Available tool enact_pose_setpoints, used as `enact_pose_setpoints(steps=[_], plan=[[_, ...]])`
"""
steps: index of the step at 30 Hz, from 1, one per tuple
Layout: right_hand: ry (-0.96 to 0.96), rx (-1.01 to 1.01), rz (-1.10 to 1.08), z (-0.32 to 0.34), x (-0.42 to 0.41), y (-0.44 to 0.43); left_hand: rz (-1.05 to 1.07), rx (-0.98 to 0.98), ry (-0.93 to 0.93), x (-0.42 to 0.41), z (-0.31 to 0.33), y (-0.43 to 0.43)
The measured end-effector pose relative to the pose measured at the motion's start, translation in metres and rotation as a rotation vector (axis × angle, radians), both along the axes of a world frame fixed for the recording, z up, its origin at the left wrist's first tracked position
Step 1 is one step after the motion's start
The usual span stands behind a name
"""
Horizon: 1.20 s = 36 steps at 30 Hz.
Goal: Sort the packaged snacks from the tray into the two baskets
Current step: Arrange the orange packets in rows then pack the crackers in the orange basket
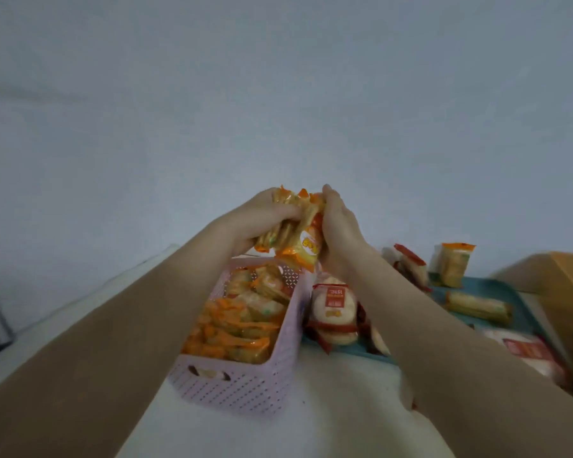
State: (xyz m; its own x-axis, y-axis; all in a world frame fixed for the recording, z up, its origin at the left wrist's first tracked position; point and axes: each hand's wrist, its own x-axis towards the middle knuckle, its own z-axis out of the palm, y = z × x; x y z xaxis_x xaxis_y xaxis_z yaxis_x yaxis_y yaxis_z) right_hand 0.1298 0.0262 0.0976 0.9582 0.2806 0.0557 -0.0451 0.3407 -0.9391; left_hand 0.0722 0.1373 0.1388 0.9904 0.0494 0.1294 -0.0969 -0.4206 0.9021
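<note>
White cloth-like surface (pixel 328 408) carries a lilac plastic basket (pixel 239 388), rectangular, with perforated walls and a slot handle in its near end. It is packed with crinkly orange-and-yellow cracker packets (pixel 239 325). Just right of the basket lies a flat teal tray (pixel 526 297), and beyond that, well apart from the basket, the corner of a brown cardboard box (pixel 563 276). Above the basket's far end, the left hand (pixel 262 219) and right hand (pixel 341 226) are curled inward toward each other, gripping between them a bundle of glossy orange packets (pixel 306 239). On the tray beside the basket rests a round, pale rice cracker in a red-and-white wrapper (pixel 334 309). Farther right, one orange packet (pixel 452 264) stands upright.
</note>
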Motion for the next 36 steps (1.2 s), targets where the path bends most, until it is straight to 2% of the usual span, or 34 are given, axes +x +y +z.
enact_pose_setpoints(steps=[4, 7, 9, 11, 13, 14, 16, 18, 21, 24, 31, 36], plan=[[-0.016, -0.096, 0.076, -0.009, -0.015, 0.044, 0.092, -0.163, 0.127, -0.01, -0.015, 0.04], [-0.209, -0.43, 0.028, -0.028, -0.017, 0.045, 0.098, -0.261, 0.297, -0.015, -0.029, 0.051], [-0.372, -0.657, 0.018, -0.039, -0.018, 0.039, 0.125, -0.264, 0.342, -0.014, -0.035, 0.056], [-0.453, -0.788, -0.018, -0.039, -0.019, 0.034, 0.209, -0.121, 0.326, -0.014, -0.036, 0.061], [-0.425, -0.881, -0.014, -0.033, -0.024, 0.022, 0.289, 0.254, 0.249, -0.018, -0.039, 0.068], [-0.355, -0.888, 0.03, -0.031, -0.027, 0.016, 0.308, 0.421, 0.223, -0.02, -0.043, 0.075], [-0.185, -0.893, 0.139, -0.032, -0.035, 0.003, 0.339, 0.661, 0.304, -0.03, -0.054, 0.09], [-0.093, -0.882, 0.203, -0.037, -0.044, -0.005, 0.359, 0.728, 0.441, -0.043, -0.068, 0.1], [-0.043, -0.735, 0.235, -0.043, -0.053, -0.008, 0.397, 0.611, 0.359, -0.052, -0.081, 0.103], [-0.084, -0.664, 0.226, -0.046, -0.062, -0.011, 0.457, 0.547, 0.256, -0.064, -0.08, 0.095], [-0.326, -0.703, 0.028, -0.017, -0.089, -0.05, 0.502, 0.478, 0.029, -0.098, -0.055, 0.057], [-0.341, -0.788, -0.058, -0.003, -0.101, -0.114, 0.422, 0.43, -0.082, -0.117, -0.052, -0.009]])
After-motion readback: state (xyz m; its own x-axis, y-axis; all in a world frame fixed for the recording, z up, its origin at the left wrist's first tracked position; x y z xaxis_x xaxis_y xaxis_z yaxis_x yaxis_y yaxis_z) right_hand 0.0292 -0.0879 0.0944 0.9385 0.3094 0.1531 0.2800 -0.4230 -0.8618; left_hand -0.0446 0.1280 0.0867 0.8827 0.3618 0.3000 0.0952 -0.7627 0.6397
